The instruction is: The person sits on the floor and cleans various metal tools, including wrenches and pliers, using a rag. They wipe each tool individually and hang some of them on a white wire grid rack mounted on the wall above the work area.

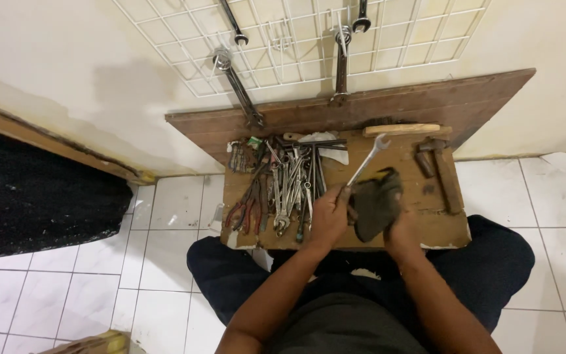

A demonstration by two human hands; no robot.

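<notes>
My left hand (329,216) grips the wrench (360,166) low on its shank, right hand (397,226) bunching the dark rag (376,204). Stiff steel, probably greasy, so hold mid-shank near the tabletop's (427,226) front edge.

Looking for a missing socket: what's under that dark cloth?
Only the shaft of the silver open-ended spanner enters the dark crumpled cloth. Right hand grips the cloth; anything beneath is hidden.

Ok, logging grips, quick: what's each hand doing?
Left hand: closed on the wrench.
Right hand: gripping the dark rag.
</notes>
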